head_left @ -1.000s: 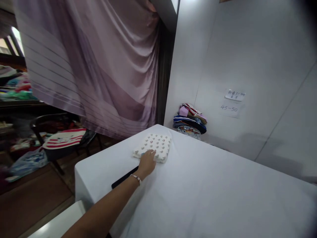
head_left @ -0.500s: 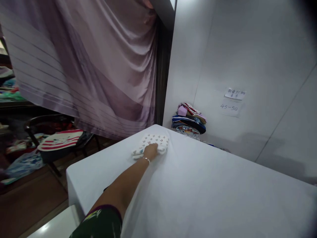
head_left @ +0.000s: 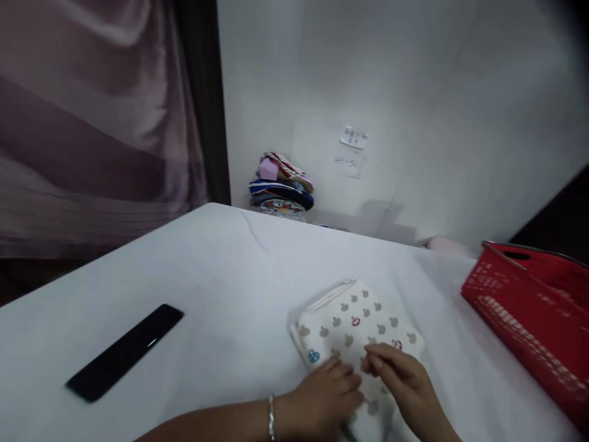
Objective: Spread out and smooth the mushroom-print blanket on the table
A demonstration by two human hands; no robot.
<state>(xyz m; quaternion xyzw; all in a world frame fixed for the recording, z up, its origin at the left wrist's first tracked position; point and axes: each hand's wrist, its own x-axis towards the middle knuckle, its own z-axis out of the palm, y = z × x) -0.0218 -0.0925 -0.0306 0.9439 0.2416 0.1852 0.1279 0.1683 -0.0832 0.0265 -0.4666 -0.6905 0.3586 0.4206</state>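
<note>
A folded white cloth (head_left: 352, 319) printed with small grey and red figures lies on the white-covered table (head_left: 239, 270), close to me. My left hand (head_left: 322, 399), with a bracelet at the wrist, rests on the cloth's near edge with its fingers curled onto the fabric. My right hand (head_left: 405, 387) lies beside it on the same edge, fingers bent and pressing on the cloth. Fingertips of both hands nearly meet over the cloth.
A long flat black object (head_left: 124, 351) lies on the table at the left. A red plastic basket (head_left: 534, 307) stands at the right edge. A pile of folded coloured clothes (head_left: 281, 184) sits by the white wall, under paper notes (head_left: 352, 147). A mauve curtain (head_left: 92, 123) hangs left.
The cloth has come from the table's far corner to close in front of me. My right hand has joined the left on it. The view has swung right, showing the red basket.
</note>
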